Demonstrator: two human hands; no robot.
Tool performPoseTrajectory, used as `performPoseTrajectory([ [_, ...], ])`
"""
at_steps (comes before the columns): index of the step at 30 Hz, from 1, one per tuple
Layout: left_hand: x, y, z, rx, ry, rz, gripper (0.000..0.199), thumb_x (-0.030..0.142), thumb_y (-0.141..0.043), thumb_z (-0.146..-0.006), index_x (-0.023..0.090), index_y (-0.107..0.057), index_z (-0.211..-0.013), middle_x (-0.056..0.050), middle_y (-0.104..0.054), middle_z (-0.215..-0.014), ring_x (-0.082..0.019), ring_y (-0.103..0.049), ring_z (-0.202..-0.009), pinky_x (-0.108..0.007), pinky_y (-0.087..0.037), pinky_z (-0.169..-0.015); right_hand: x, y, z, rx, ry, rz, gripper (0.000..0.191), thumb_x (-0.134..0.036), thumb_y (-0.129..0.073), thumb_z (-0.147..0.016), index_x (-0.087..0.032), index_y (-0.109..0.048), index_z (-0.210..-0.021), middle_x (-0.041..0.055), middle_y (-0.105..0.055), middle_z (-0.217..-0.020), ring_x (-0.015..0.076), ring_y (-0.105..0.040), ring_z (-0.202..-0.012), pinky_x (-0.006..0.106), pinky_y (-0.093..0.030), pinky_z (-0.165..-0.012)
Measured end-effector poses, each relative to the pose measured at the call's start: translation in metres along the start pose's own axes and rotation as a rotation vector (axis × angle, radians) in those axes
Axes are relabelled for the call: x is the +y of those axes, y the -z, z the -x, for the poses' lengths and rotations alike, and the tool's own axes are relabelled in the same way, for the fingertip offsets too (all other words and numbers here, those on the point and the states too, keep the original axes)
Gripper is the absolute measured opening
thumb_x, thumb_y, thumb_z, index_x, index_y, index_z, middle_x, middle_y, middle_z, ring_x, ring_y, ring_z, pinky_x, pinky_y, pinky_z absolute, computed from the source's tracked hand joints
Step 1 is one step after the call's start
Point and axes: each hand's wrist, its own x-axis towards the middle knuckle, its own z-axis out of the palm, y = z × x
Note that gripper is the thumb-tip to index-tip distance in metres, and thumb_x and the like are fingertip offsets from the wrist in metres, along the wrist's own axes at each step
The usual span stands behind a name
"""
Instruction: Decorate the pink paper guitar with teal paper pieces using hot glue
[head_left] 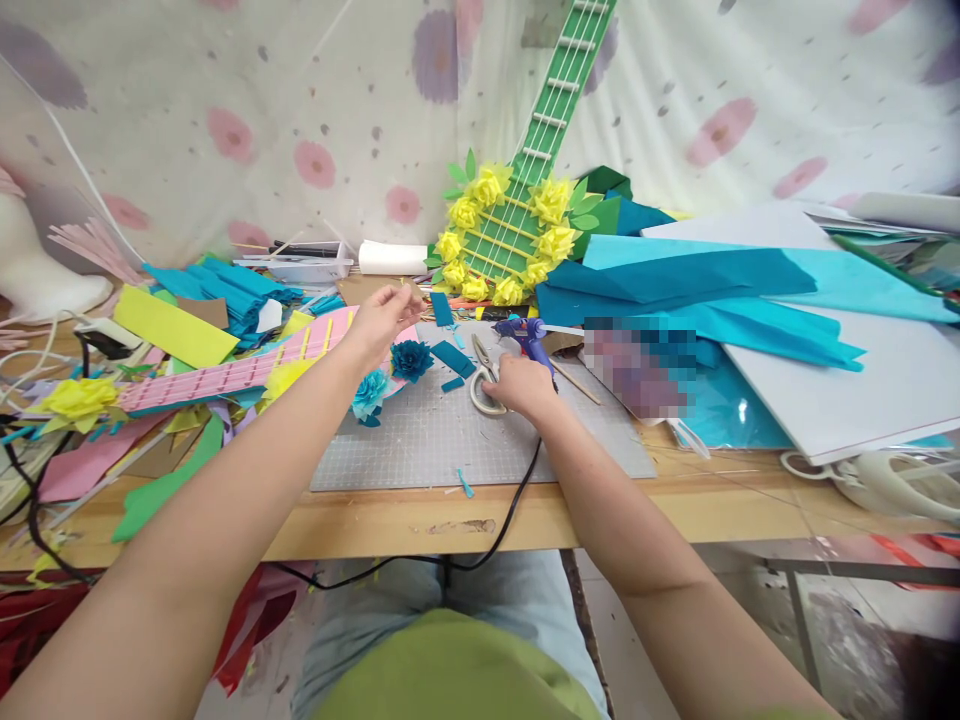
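My left hand (386,318) hovers over the body of a pink paper guitar (341,325), fingers bent together in a pinch; whatever may be between them is too small to make out. Dark teal (411,361) and light blue paper flowers (370,394) sit on the guitar's edge just below. Over the grey cutting mat (420,460), my right hand (523,382) closes at the handles of the scissors (486,402), thumb against a ring. A blue glue gun (529,335) lies right behind that hand, partly covered by it. Small teal paper strips (454,359) lie between the hands.
A green paper guitar (517,215) with yellow flowers leans at the back. Blue paper sheets (675,280) and white boards (847,390) pile up on the right. Paper scraps (176,335) crowd the left. A black cable (517,490) hangs over the table's front edge (375,540).
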Motion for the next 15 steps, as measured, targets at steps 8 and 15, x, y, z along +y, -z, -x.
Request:
performPoseTrajectory([
  [8,0.025,0.034,-0.001,0.071,0.167,0.344,0.04,0.035,-0.034,-0.096,0.019,-0.025,-0.06,0.008,-0.016,-0.044,-0.006,-0.013,-0.036,-0.02,-0.015,-0.034,-0.003,-0.004,-0.002,0.044,0.019,-0.024,0.047,-0.043,-0.049,-0.079,-0.01,-0.055,-0.112,0.0181,-0.066,-0.104,0.0284,-0.063,-0.099,0.036,-0.048,-0.078],
  [15,0.051,0.078,0.001,0.165,-0.033,-0.054,0.042,0.042,-0.021,-0.098,0.019,-0.021,-0.063,0.007,-0.013,-0.049,-0.008,-0.008,-0.045,-0.022,-0.01,-0.041,-0.006,-0.006,-0.002,0.095,0.012,-0.052,0.045,-0.045,-0.046,-0.081,-0.012,-0.054,-0.11,0.016,-0.066,-0.105,0.0281,-0.062,-0.099,0.035,-0.047,-0.078],
])
